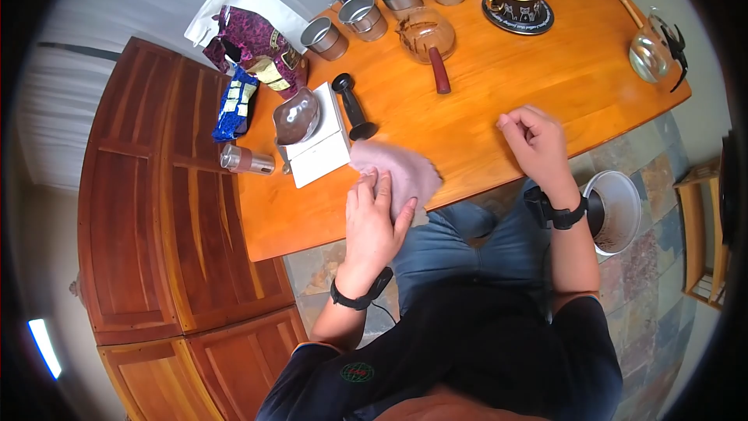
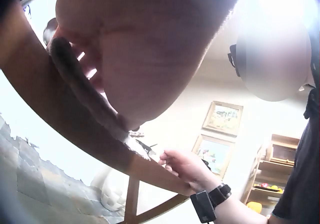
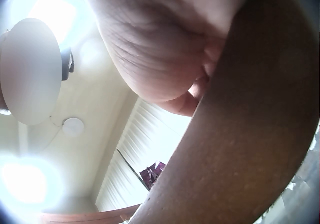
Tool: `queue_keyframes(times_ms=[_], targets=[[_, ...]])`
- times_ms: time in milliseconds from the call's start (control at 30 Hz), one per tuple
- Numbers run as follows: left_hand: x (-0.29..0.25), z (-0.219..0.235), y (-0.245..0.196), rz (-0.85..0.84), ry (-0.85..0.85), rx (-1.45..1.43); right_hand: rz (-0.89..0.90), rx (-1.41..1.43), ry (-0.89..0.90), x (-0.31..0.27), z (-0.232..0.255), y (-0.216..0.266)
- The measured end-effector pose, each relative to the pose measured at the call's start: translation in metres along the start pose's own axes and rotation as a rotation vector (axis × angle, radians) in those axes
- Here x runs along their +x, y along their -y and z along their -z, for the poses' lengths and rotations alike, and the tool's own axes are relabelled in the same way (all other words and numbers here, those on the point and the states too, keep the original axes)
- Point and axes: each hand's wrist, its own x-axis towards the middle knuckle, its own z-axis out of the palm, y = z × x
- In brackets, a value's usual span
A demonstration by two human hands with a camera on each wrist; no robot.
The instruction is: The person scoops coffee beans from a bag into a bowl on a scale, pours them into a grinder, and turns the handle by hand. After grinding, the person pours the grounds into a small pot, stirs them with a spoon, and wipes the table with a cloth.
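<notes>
A pinkish cloth (image 1: 407, 175) lies on the wooden table near its front edge. My left hand (image 1: 370, 222) rests on it, fingers stretched over the cloth and thumb out to the side. In the left wrist view, the palm largely hides the fingers. My right hand (image 1: 538, 146) is at the table's front edge, fingers loosely curled and holding nothing. Just beyond the cloth are a black long-handled scoop-like tool (image 1: 353, 109) and a flat white board-like device (image 1: 323, 162). A glass vessel with dark contents (image 1: 298, 115) sits on the white device.
A steel cylinder with a brown band (image 1: 248, 160) and coffee bags (image 1: 265, 54) stand left. Several metal cups (image 1: 363, 19), a red-handled glass pan (image 1: 427, 35) and a black cup on a saucer (image 1: 518, 4) are farther back. A glass pot (image 1: 653, 54) is right; a white bucket (image 1: 623, 214) is on the floor.
</notes>
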Motion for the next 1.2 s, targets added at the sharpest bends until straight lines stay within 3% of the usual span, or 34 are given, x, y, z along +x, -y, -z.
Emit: queue_keyframes(times_ms=[133,300,367,400,467,500,567,700,800,867,933,1200], targets=[[0.018,-0.003,-0.014,-0.139,0.022,-0.073,-0.002,0.015,-0.004,0.0,0.001,0.002],[0.031,-0.004,-0.022,-0.169,-0.011,-0.135,-0.008,0.064,-0.053,0.001,-0.001,0.0],[0.031,0.002,-0.012,-0.127,-0.035,-0.391,-0.059,0.103,-0.082,0.0,0.001,0.002],[0.031,0.003,-0.005,-0.142,-0.052,-0.4,0.023,-0.08,-0.094,-0.001,0.005,0.01],[0.026,-0.002,0.014,0.057,-0.202,-0.488,0.244,-0.27,-0.213,-0.006,0.006,0.037],[0.022,-0.01,0.03,0.117,-0.265,-0.483,0.238,-0.281,-0.222,-0.009,0.003,0.047],[0.014,-0.016,0.054,0.246,-0.335,-0.508,0.303,-0.137,-0.146,-0.017,-0.007,0.062],[0.002,-0.029,0.098,0.441,-0.411,-0.656,0.248,-0.123,-0.021,-0.022,-0.046,0.077],[0.006,-0.018,0.097,0.537,-0.339,-0.656,0.287,-0.28,0.093,-0.024,-0.076,0.067],[0.009,-0.018,0.095,0.503,-0.371,-0.645,0.254,-0.467,0.242,-0.025,-0.088,0.06],[0.01,-0.014,0.088,0.528,-0.286,-0.604,0.263,-0.474,0.258,-0.027,-0.089,0.059],[0.014,-0.007,0.079,0.472,-0.273,-0.513,0.288,-0.537,0.336,-0.019,-0.066,0.051]])
